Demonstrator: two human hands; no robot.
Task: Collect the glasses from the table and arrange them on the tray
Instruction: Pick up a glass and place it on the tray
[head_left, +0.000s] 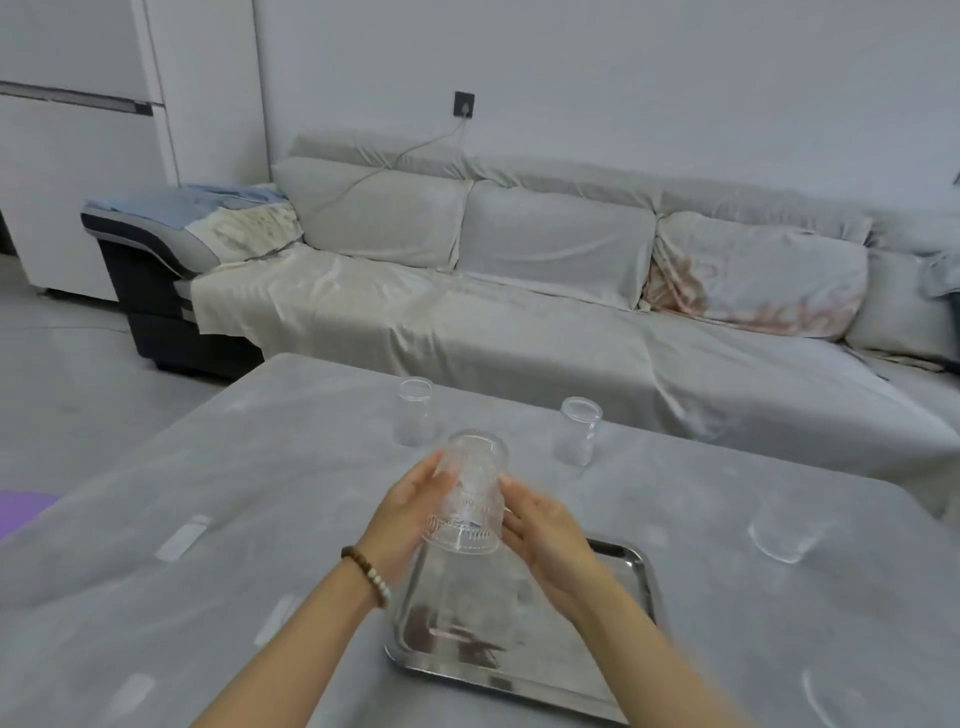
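Note:
A clear patterned glass (470, 493) is held upside down between both hands above the far end of the steel tray (641, 577). My left hand (410, 512) presses its left side and my right hand (545, 535) its right side. Farther back on the grey table stand two plain clear glasses, the first glass (415, 410) at the left and the second glass (579, 431) at the right. A short glass (784, 530) stands at the right, and the rim of another glass (831, 696) shows at the lower right. The tray holds no glasses.
The table (234, 493) is covered in grey cloth with several pale tape marks on its left half. A long sofa (519, 291) under a grey sheet runs behind it. A white fridge (78, 145) stands at the far left, a purple mat (23, 506) on the floor.

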